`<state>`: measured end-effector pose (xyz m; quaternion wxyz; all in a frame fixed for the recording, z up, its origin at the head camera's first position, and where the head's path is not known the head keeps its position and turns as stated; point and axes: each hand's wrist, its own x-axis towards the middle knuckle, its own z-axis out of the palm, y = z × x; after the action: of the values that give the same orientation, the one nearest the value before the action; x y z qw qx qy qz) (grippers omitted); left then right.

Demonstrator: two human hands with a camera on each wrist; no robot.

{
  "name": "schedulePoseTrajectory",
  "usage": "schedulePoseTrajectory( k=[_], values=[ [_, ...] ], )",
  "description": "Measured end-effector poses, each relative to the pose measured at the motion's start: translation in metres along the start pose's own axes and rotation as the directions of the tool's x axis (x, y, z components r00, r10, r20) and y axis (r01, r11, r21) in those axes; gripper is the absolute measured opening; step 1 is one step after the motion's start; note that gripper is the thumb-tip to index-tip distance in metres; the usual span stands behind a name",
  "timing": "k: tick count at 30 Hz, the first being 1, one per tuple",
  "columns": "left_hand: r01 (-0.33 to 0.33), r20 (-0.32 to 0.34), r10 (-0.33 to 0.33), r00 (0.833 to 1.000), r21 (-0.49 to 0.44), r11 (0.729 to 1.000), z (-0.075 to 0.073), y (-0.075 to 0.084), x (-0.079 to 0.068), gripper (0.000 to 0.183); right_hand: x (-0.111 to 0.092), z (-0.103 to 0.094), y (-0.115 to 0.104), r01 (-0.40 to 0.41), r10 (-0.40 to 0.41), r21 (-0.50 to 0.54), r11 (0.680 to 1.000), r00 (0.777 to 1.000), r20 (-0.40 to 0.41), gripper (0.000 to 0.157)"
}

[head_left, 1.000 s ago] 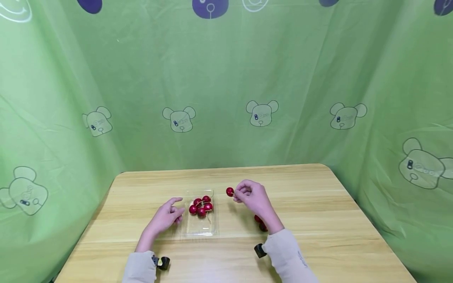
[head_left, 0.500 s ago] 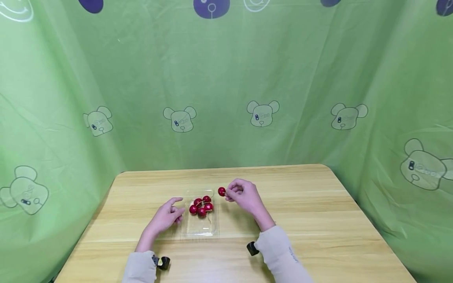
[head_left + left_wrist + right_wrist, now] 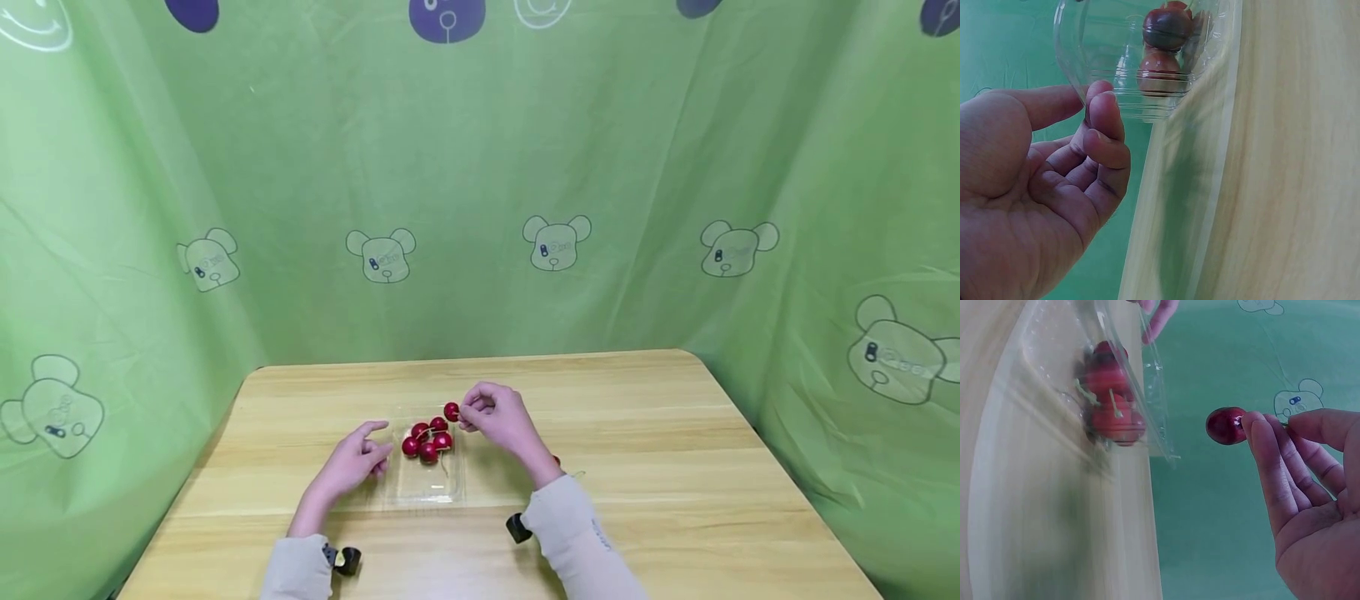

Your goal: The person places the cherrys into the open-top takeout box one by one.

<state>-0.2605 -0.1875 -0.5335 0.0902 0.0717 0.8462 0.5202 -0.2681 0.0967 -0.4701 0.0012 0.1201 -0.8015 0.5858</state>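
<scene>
A clear plastic box (image 3: 423, 492) stands on the table with several red cherries (image 3: 428, 452) inside, their stems still on. At its left edge, my left hand (image 3: 347, 462) holds the rim between thumb and fingers, as the left wrist view shows closely. My right hand (image 3: 498, 416) pinches one cherry (image 3: 1225, 425) by its stem between thumb and fingertips. That cherry hangs in the air over the box's far right corner, apart from the other fruit. Part of a red cherry (image 3: 557, 460) peeks out from behind my right wrist; whatever lies beside it is hidden.
The light wooden table (image 3: 675, 467) has rounded far corners. A green curtain (image 3: 465, 317) with bear prints hangs behind it and on both sides. Each sleeve carries a small black wrist device (image 3: 517, 527) near the cuff.
My right hand has moved left with the cherry, from the table's middle to over the box's far right corner. The left hand and the box have stayed in place.
</scene>
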Motion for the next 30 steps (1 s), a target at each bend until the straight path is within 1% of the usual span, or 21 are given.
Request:
schedulePoseTrajectory(
  k=[6, 13, 22, 30],
  values=[
    [0.000, -0.004, 0.000, 1.000, 0.012, 1.000, 0.000, 0.000, 0.000, 0.056, 0.002, 0.009, -0.001, 0.015, -0.016, 0.006, 1.000, 0.999, 0.039, 0.006],
    [-0.009, 0.006, 0.009, 1.000, 0.007, 1.000, 0.000, -0.001, 0.000, 0.057, 0.003, 0.018, -0.003, 0.005, -0.004, -0.018, 1.000, 0.998, 0.056, 0.003],
    [-0.018, 0.004, 0.018, 1.000, -0.001, 1.000, 0.001, -0.001, 0.000, 0.057, 0.004, 0.031, -0.003, -0.001, 0.002, -0.010, 1.000, 0.996, 0.090, 0.005],
    [-0.029, -0.001, 0.029, 1.000, -0.001, 1.000, 0.000, 0.000, 0.000, 0.055, 0.005, 0.045, -0.002, -0.005, 0.008, -0.026, 1.000, 0.994, 0.106, 0.003]
  ],
)
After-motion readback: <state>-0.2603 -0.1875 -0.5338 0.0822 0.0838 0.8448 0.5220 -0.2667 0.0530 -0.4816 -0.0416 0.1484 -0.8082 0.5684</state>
